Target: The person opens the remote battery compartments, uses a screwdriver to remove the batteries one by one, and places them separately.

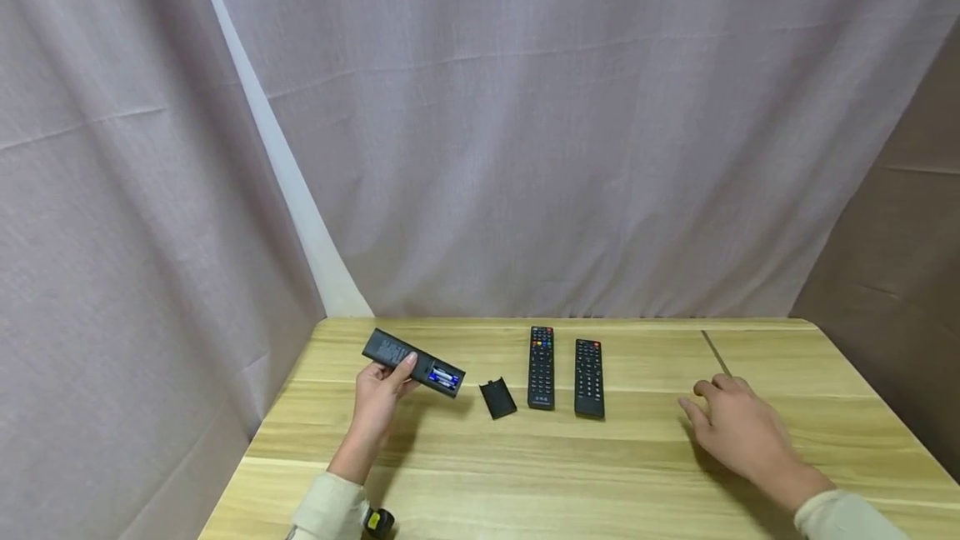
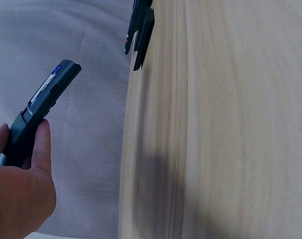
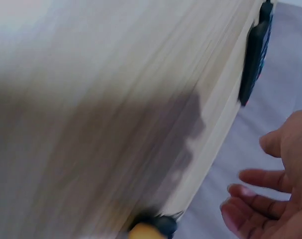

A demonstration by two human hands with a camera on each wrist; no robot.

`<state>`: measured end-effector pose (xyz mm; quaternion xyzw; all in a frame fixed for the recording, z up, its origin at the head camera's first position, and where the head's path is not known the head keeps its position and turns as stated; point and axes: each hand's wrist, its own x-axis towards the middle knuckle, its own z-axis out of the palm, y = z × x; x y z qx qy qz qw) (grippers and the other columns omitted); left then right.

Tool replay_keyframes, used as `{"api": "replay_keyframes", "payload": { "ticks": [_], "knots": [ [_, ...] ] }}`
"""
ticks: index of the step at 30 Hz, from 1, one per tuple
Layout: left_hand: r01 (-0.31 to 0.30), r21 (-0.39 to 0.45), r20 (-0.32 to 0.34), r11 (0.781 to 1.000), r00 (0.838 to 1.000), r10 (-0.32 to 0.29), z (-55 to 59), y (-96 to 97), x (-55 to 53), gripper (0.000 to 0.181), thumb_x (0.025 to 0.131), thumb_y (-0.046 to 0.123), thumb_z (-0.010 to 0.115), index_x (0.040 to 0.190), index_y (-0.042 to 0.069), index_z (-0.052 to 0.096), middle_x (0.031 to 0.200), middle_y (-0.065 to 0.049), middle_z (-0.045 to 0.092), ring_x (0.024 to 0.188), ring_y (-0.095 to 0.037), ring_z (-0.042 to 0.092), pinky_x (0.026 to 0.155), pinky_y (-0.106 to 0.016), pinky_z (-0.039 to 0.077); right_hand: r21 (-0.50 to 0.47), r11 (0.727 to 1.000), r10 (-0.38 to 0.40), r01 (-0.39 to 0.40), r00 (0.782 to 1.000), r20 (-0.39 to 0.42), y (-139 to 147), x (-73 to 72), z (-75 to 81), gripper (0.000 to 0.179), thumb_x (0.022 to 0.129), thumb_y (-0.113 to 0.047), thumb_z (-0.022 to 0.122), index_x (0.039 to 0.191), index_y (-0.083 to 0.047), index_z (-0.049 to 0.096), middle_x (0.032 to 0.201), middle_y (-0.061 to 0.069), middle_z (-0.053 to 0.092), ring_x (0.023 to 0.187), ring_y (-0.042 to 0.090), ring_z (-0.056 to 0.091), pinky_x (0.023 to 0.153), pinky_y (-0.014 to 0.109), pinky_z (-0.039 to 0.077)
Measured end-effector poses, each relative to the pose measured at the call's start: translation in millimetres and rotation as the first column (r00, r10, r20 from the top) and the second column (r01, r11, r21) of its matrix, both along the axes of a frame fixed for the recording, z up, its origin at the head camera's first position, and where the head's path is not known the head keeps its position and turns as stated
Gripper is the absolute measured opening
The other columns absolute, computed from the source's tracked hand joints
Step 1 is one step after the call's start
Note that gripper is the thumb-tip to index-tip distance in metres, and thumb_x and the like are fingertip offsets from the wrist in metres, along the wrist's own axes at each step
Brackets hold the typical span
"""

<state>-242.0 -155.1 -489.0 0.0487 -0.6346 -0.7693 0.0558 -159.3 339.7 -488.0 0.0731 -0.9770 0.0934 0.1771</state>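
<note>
My left hand point(image 1: 375, 403) grips a remote point(image 1: 389, 352) above the tabletop point(image 1: 562, 477), back upward.
Holding it mid-body leaves its batteries point(image 1: 444, 377) uncovered, I judge. My right hand point(image 1: 744, 430), fingers loose, holds nothing, near a thin rod point(image 1: 715, 351) whose other end I can't make out. The cover point(image 1: 498, 399) lies beside two face-up remotes point(image 1: 541, 368), probably for easy reach.

The head view looks forward and down from the near side, across the table point(image 1: 480, 482) to the far curtain point(image 1: 562, 148). Each wrist view, tipped sideways, looks from close by past the left hand point(image 1: 378, 400) or right hand point(image 1: 738, 430); all three share table and curtain.
</note>
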Motion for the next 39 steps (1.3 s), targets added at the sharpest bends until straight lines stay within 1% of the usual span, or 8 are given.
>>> {"api": "replay_keyframes", "payload": {
  "ticks": [4, 8, 13, 22, 26, 30, 34, 39],
  "knots": [
    [0.003, -0.002, 0.002, 1.0, 1.0, -0.003, -0.4, -0.8, -0.2, 0.033, 0.102, 0.01, 0.072, 0.125, -0.013, 0.063, 0.096, 0.0, 0.079, 0.087, -0.007, 0.078, 0.088, -0.028, 0.068, -0.022, 0.997, -0.075, 0.077, 0.994, 0.073, 19, -4.5, 0.5, 0.043, 0.098, -0.027, 0.073, 0.115, 0.012, 0.067, 0.105, 0.03, 0.066, 0.099, 0.049, 0.063, 0.076, 0.066, 0.059],
    [-0.001, 0.003, 0.006, 1.0, 1.0, 0.001, 1.2, -1.6, -0.7, 0.034, 0.102, 0.009, 0.072, 0.125, -0.013, 0.063, 0.096, 0.001, 0.079, 0.087, -0.007, 0.078, 0.088, -0.027, 0.067, -0.044, 0.986, -0.151, 0.159, 0.977, 0.149, 32, -4.6, 0.1, 0.052, 0.1, -0.029, 0.068, 0.123, 0.017, 0.058, 0.108, 0.037, 0.056, 0.099, 0.054, 0.055, 0.071, 0.069, 0.055],
    [-0.004, 0.008, 0.009, 1.0, 1.0, 0.004, 3.5, -1.9, -0.9, 0.034, 0.102, 0.01, 0.073, 0.126, -0.013, 0.063, 0.097, 0.0, 0.08, 0.087, -0.006, 0.078, 0.088, -0.026, 0.067, -0.038, 0.977, -0.196, 0.208, 0.957, 0.214, 42, -2.0, -6.3, 0.062, 0.1, -0.031, 0.066, 0.127, 0.023, 0.049, 0.11, 0.044, 0.05, 0.101, 0.06, 0.051, 0.072, 0.071, 0.052],
    [0.012, 0.006, -0.021, 1.0, 1.0, -0.012, 4.1, 2.9, -5.0, 0.031, 0.102, 0.009, 0.073, 0.122, -0.013, 0.064, 0.096, -0.001, 0.078, 0.088, -0.009, 0.078, 0.088, -0.028, 0.068, -0.033, 0.975, -0.201, 0.221, 0.934, 0.296, 53, -1.5, -17.0, 0.067, 0.1, -0.028, 0.066, 0.132, 0.026, 0.044, 0.115, 0.05, 0.052, 0.103, 0.065, 0.054, 0.08, 0.075, 0.053],
    [0.02, 0.01, -0.024, 1.0, 1.0, -0.02, 6.4, 6.2, -6.2, 0.03, 0.101, 0.009, 0.073, 0.121, -0.012, 0.064, 0.096, -0.001, 0.078, 0.088, -0.009, 0.078, 0.088, -0.029, 0.068, -0.019, 0.981, -0.178, 0.194, 0.927, 0.329, 61, -3.8, -18.5, 0.058, 0.1, -0.026, 0.066, 0.124, 0.025, 0.049, 0.102, 0.042, 0.06, 0.092, 0.06, 0.062, 0.075, 0.071, 0.055],
    [0.033, 0.001, -0.009, 0.999, 0.999, -0.032, 7.7, 8.5, -7.1, 0.031, 0.101, 0.009, 0.074, 0.122, -0.011, 0.064, 0.097, 0.0, 0.078, 0.089, -0.008, 0.077, 0.089, -0.029, 0.068, -0.003, 0.985, -0.154, 0.17, 0.895, 0.419, 70, -6.9, -16.5, 0.049, 0.103, -0.026, 0.063, 0.118, 0.02, 0.053, 0.093, 0.032, 0.068, 0.083, 0.051, 0.069, 0.066, 0.062, 0.056],
    [0.029, 0.003, -0.013, 1.0, 1.0, -0.029, 8.1, 9.0, -7.6, 0.031, 0.101, 0.01, 0.074, 0.122, -0.011, 0.065, 0.098, -0.002, 0.078, 0.091, -0.009, 0.077, 0.09, -0.029, 0.068, 0.002, 0.985, -0.151, 0.172, 0.86, 0.488, 73, -9.5, -13.4, 0.048, 0.104, -0.027, 0.061, 0.12, 0.016, 0.052, 0.094, 0.032, 0.071, 0.084, 0.051, 0.071, 0.062, 0.059, 0.056],
    [0.02, 0.007, -0.012, 1.0, 1.0, -0.02, 7.5, 8.3, -6.0, 0.03, 0.101, 0.009, 0.074, 0.122, -0.011, 0.065, 0.097, -0.001, 0.078, 0.089, -0.009, 0.078, 0.089, -0.029, 0.068, -0.003, 0.983, -0.158, 0.185, 0.847, 0.507, 72, -10.8, -11.5, 0.039, 0.103, -0.022, 0.06, 0.114, 0.014, 0.053, 0.093, 0.033, 0.069, 0.08, 0.049, 0.07, 0.06, 0.057, 0.055]
  ]
}}
